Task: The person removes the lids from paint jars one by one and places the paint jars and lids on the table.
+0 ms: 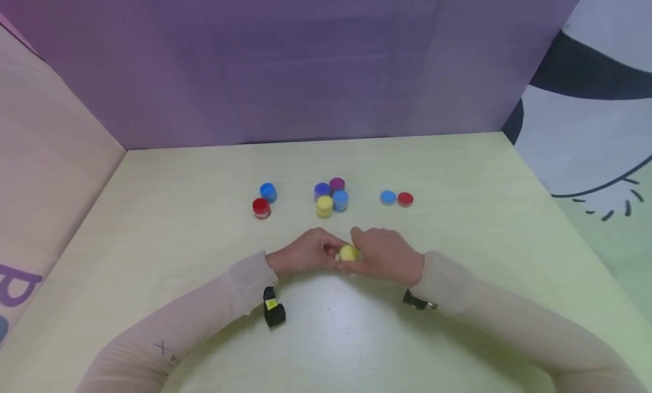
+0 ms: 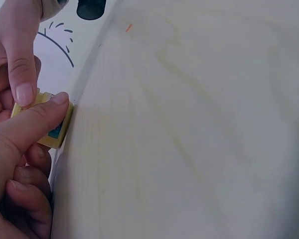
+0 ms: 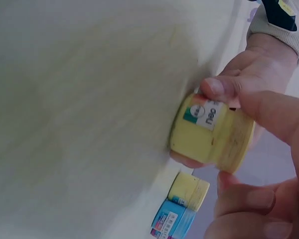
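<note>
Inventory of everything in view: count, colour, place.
Clustered jars: 4; yellow, light blue, violet-blue, purple; centre of view
Held jar: 1, yellow, nearer than cluster
Blue jar: 1, blue, left of cluster
Red jar: 1, red, nearer than blue jar
Blue lid: 1, blue, right of cluster
Red lid: 1, red, beside blue lid
Table: 1, pale yellow, under jars
Back panel: 1, purple, behind table
Side panels: 2, mostly pale, printed, flanking table
Left grip: 1, bare, on held jar's body
Right grip: 1, bare, at its lid end
Sleeves: 2, pale, one each side
Wrist devices: 2, black, by sleeve ends
</note>
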The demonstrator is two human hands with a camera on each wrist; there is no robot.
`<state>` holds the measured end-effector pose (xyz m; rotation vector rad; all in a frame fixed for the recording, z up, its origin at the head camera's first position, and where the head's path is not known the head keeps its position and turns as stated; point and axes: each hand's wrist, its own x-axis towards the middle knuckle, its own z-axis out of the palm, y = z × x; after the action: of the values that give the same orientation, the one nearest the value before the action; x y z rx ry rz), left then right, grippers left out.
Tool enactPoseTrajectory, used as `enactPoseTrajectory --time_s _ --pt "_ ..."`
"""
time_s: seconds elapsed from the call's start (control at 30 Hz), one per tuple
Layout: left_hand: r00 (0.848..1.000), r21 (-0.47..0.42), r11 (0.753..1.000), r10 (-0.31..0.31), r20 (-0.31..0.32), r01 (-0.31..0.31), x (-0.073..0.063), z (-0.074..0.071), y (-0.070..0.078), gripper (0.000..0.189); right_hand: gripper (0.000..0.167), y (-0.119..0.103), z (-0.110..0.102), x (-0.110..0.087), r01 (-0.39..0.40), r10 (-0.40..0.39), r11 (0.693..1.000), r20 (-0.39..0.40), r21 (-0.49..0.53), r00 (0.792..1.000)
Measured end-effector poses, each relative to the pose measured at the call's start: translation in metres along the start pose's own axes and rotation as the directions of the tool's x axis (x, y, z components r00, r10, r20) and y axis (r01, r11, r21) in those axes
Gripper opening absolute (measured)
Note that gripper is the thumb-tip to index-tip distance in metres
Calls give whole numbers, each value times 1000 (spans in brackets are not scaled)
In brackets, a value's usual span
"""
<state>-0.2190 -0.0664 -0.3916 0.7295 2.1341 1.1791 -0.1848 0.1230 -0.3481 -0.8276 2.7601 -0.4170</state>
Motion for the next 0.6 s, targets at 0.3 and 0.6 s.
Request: enactPoseTrajectory --time_s 0.3,0.6 --pt "1000 14 1000 10 2 -10 1 0 1 30 35 2 -3 0 51 -51 999 0 2 999" --pt "1000 -1 1000 -8 -5 8 1 -1 -1 28 28 11 -14 8 136 -142 989 106 58 984"
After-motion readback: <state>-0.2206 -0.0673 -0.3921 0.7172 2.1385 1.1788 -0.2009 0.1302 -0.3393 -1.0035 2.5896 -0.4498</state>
